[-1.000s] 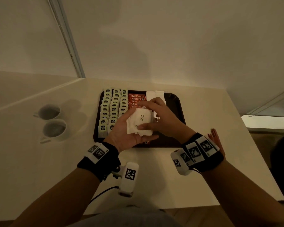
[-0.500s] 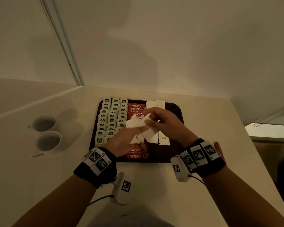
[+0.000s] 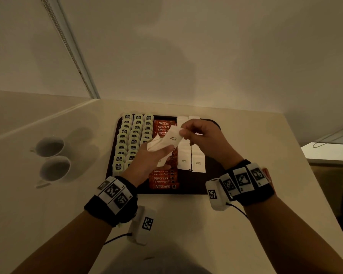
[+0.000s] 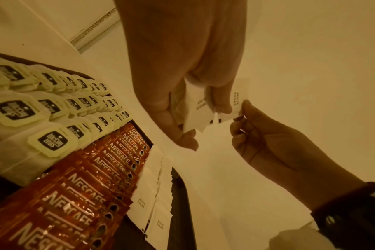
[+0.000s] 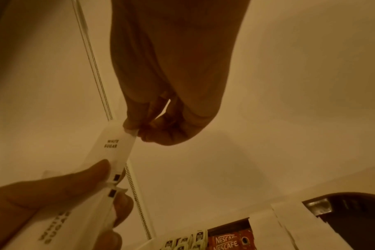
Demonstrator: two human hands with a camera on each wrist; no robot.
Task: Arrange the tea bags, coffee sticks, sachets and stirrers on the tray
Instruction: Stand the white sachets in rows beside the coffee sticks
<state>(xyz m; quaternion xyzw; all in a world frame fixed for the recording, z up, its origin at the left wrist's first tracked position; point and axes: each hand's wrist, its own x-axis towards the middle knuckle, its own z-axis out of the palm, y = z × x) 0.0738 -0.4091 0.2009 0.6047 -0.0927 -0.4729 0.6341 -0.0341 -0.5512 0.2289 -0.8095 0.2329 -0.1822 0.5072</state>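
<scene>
A dark tray (image 3: 212,175) on the table carries rows of tea bags (image 3: 134,135) at the left, red coffee sticks (image 3: 162,179) in the middle and white sugar sachets (image 3: 190,155) to their right. Above the tray my left hand (image 3: 147,161) grips a bundle of white sugar sachets (image 3: 156,145). My right hand (image 3: 202,139) pinches the top corner of one sachet (image 3: 172,138) that sticks out of the bundle. In the right wrist view this sachet (image 5: 113,147) runs from my right fingertips (image 5: 131,128) down to the left thumb (image 5: 86,175). No stirrers are in view.
Two white cups (image 3: 52,157) stand on the table left of the tray. A wall rises right behind the tray, and a window frame with a bead chain (image 3: 71,54) runs up at the left. The table's right edge lies near the tray.
Both hands have lifted the sachet bundle above the tray. The right hand went from lying over the bundle to pinching one sachet and drawing it up and to the right.
</scene>
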